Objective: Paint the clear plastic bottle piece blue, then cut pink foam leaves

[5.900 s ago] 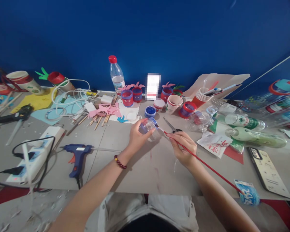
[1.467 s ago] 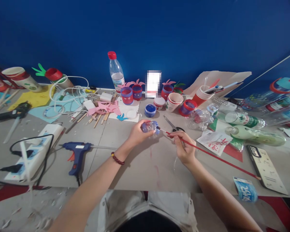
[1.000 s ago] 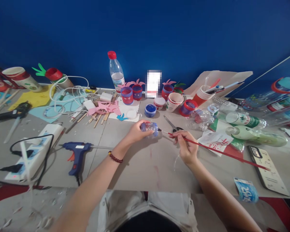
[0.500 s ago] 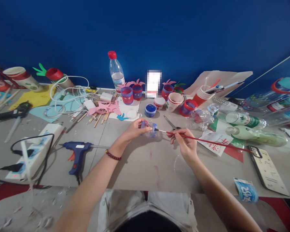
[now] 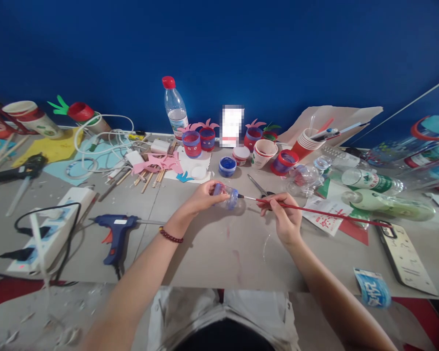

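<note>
My left hand (image 5: pixel 209 196) is closed around a small clear plastic bottle piece (image 5: pixel 232 201) that carries blue paint bands. A long red paintbrush (image 5: pixel 325 213) lies between the fingers and thumb of my right hand (image 5: pixel 283 214). Its dark bristles are at the right rim of the bottle piece; whether they touch it I cannot tell. Behind my hands stands an open jar of blue paint (image 5: pixel 227 166). Scissors (image 5: pixel 259 185) lie just beyond my right hand, their handles partly hidden by it.
A blue glue gun (image 5: pixel 119 234) and a white power strip (image 5: pixel 54 229) lie at left. Painted cups (image 5: pixel 192 145) and a red-capped bottle (image 5: pixel 175 109) stand at the back. Plastic bottles (image 5: pixel 373 181), a paper cup stack (image 5: pixel 307 144) and a phone (image 5: pixel 406 256) are at right.
The paintbrush and my right hand have shifted slightly to the right. The bristles have moved from the bottle piece's side to its right rim. My left hand keeps its hold.
</note>
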`<move>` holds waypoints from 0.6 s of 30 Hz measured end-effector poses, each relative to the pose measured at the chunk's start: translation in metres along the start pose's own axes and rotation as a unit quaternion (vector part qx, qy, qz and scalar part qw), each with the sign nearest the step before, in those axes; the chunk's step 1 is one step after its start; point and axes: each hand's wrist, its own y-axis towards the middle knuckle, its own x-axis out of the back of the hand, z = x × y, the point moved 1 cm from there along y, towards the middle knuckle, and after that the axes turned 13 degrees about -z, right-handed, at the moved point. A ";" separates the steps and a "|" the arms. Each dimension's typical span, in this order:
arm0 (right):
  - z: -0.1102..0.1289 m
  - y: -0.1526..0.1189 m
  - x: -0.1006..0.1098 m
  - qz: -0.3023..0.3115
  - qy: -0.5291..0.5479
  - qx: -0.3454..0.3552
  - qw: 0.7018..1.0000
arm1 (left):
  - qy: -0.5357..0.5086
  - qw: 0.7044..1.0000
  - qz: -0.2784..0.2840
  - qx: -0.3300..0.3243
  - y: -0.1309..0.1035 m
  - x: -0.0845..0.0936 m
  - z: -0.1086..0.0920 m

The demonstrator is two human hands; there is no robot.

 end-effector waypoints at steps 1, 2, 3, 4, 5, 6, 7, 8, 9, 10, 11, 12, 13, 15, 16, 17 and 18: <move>0.000 0.000 0.000 0.003 0.000 -0.006 1.000 | -0.001 1.000 0.001 0.003 0.000 0.000 0.000; -0.001 -0.001 0.000 0.010 -0.003 -0.012 1.000 | -0.002 1.000 0.003 0.006 0.000 0.000 0.000; -0.001 -0.001 -0.001 0.018 -0.006 -0.017 1.000 | -0.001 1.000 0.005 0.008 0.000 0.000 -0.001; -0.001 -0.001 -0.001 0.025 -0.009 -0.020 0.999 | -0.001 1.000 0.006 0.010 0.000 0.000 -0.001; -0.001 -0.001 -0.001 0.032 -0.012 -0.020 0.999 | -0.001 1.000 0.007 0.011 0.000 0.000 -0.001; -0.001 -0.001 -0.001 0.036 -0.014 -0.020 0.999 | -0.002 1.000 0.007 0.012 0.000 0.000 0.000; 0.000 -0.001 -0.001 0.038 -0.016 -0.019 0.999 | -0.003 1.000 0.007 0.012 0.000 0.000 0.000; 0.000 -0.001 -0.001 0.038 -0.020 -0.017 0.999 | -0.004 1.000 0.008 0.011 0.000 0.000 0.000; 0.000 -0.001 0.000 0.035 -0.024 -0.014 0.999 | -0.006 1.000 0.009 0.010 0.000 0.000 -0.001; 0.001 0.000 0.000 0.029 -0.027 -0.010 0.999 | -0.008 1.000 0.010 0.008 0.000 0.000 -0.001; 0.001 0.000 0.000 0.022 -0.030 -0.006 0.999 | -0.009 1.000 0.011 0.007 -0.001 -0.001 -0.001; 0.000 0.000 0.001 0.016 -0.030 -0.001 0.999 | -0.009 1.000 0.012 0.005 -0.001 -0.001 -0.002; 0.000 0.001 0.002 0.008 -0.027 0.004 1.000 | -0.009 1.000 0.013 0.005 -0.001 -0.001 -0.002; -0.002 0.001 0.003 -0.006 -0.016 0.007 1.000 | -0.007 1.000 0.012 0.006 -0.001 -0.001 -0.003; -0.003 0.001 0.003 -0.010 -0.011 0.005 1.000 | -0.008 1.000 0.011 0.007 -0.001 -0.001 -0.003; -0.003 0.000 0.004 -0.010 -0.009 0.001 1.000 | -0.009 1.000 0.010 0.008 -0.001 -0.001 -0.003; -0.004 0.000 0.004 -0.003 -0.009 -0.004 1.000 | -0.010 1.000 0.010 0.009 -0.001 -0.001 -0.003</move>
